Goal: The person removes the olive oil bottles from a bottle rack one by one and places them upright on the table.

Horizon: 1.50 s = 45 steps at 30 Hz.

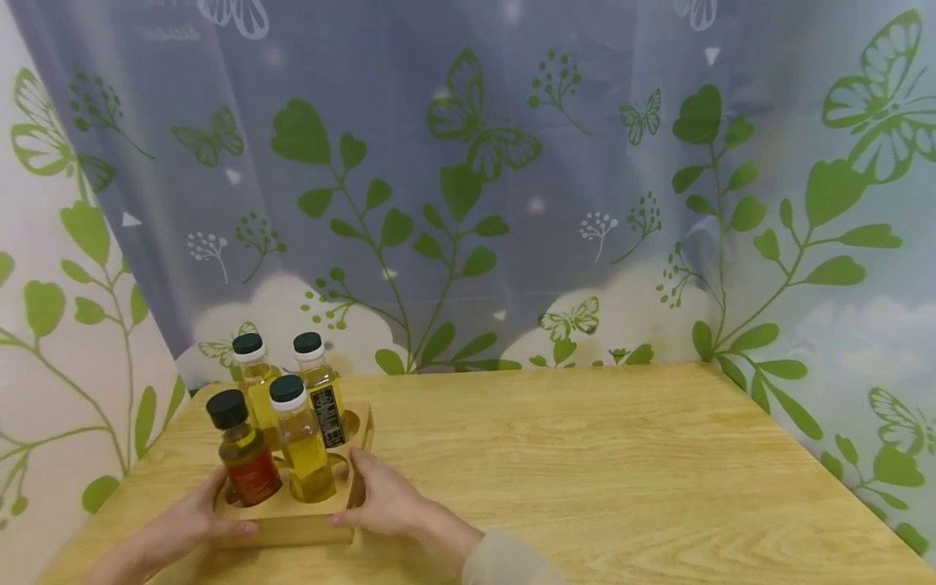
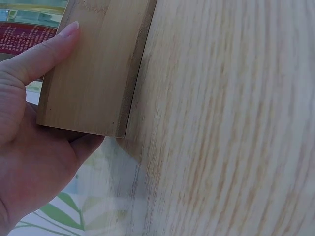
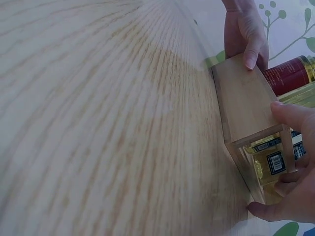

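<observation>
A wooden bottle rack [image 1: 292, 532] sits at the left of the table, near its front edge. My left hand [image 1: 183, 520] grips its left end, thumb lying on the front face, as the left wrist view also shows. On the other end, my right hand [image 1: 391, 500] holds the rack with the thumb at the front corner and fingers along the open side. In the rack's round holes stand a red-labelled bottle [image 1: 254, 475] with a black cap and three yellow oil bottles with green caps: one in front [image 1: 307, 455], two behind. A dark label [image 1: 327, 416] marks the back right one.
The wood-grain table [image 1: 621, 471] extends far to the right of the rack. A patterned curtain [image 1: 541, 244] with leaves and butterflies hangs along the table's back edge and down both sides. Tall bottles rise well above the rack's top.
</observation>
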{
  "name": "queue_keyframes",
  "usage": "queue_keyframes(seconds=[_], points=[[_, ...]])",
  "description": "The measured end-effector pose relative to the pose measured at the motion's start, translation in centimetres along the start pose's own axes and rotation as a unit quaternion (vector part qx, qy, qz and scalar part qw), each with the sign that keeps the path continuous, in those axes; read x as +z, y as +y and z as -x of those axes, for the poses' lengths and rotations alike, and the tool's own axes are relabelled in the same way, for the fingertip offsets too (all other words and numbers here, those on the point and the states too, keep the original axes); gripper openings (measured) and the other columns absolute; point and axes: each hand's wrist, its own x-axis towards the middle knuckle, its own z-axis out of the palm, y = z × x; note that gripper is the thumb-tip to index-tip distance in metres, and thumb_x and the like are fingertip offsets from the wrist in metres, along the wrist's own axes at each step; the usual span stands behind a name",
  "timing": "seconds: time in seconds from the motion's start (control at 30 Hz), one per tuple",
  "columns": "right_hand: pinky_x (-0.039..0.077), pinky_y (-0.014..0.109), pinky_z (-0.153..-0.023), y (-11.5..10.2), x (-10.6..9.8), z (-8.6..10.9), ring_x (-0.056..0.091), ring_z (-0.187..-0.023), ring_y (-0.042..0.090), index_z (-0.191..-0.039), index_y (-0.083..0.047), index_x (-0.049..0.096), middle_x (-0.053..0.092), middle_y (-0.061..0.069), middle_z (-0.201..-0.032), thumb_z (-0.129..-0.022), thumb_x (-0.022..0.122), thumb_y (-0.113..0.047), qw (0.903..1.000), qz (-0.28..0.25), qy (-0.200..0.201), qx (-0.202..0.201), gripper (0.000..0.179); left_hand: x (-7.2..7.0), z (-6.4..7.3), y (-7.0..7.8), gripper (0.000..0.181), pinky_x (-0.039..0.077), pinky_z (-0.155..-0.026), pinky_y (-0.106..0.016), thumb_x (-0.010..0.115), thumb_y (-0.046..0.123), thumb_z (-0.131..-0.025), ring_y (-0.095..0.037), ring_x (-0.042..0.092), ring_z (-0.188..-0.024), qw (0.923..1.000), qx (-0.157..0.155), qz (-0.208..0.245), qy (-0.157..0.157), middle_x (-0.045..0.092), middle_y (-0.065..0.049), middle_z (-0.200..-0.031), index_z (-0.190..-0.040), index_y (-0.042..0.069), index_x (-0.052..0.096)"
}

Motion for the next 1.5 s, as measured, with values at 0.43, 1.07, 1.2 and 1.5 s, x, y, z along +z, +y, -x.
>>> queue_keyframes(seconds=[0.43, 1.07, 1.2, 1.5], points=[[0.025, 0.036, -0.109, 1.3, -1.1, 0.8, 0.030, -0.134, 0.025, -0.145, -0.002, 0.028, 0.031, 0.012, -0.147, -0.075, 0.078, -0.031, 0.9996, -0.027, -0.011, -0.002, 0.090, 1.2, -0.1, 1.1, 0.103, 0.007, -0.101, -0.067, 0.072, 0.025, -0.082, -0.056, 0.002, -0.129, 0.9999, -0.009, -0.006, 0.000, 0.000, -0.043, -0.141, -0.140, -0.017, -0.003], [0.026, 0.044, -0.108, 4.2, -3.9, 3.0, 0.032, -0.132, 0.029, -0.146, -0.002, 0.024, 0.030, 0.014, -0.148, -0.078, 0.075, -0.036, 0.9994, -0.026, -0.024, -0.008, 0.091, 4.0, -0.9, 3.0, 0.104, 0.010, -0.103, -0.064, 0.072, 0.029, -0.081, -0.054, 0.002, -0.130, 0.9999, -0.013, 0.002, -0.010, 0.000, -0.040, -0.143, -0.141, -0.015, -0.001], [0.025, 0.046, -0.108, 5.0, -4.8, 3.7, 0.030, -0.133, 0.030, -0.146, -0.003, 0.024, 0.029, 0.013, -0.148, -0.077, 0.075, -0.034, 0.9991, -0.038, -0.021, -0.001, 0.091, 4.9, -1.2, 3.7, 0.103, 0.019, -0.102, -0.063, 0.072, 0.030, -0.081, -0.056, 0.010, -0.128, 0.9998, -0.007, -0.011, -0.015, 0.003, -0.042, -0.142, -0.141, -0.016, 0.001], [0.023, 0.050, -0.107, 6.8, -6.5, 5.4, 0.028, -0.134, 0.034, -0.146, 0.003, 0.020, 0.028, 0.020, -0.147, -0.075, 0.077, -0.032, 0.9979, -0.065, -0.004, 0.006, 0.097, 6.7, -1.9, 5.2, 0.102, 0.021, -0.103, -0.060, 0.073, 0.028, -0.081, -0.054, 0.016, -0.129, 0.9990, 0.016, 0.018, -0.036, 0.006, -0.040, -0.143, -0.142, -0.014, 0.002]])
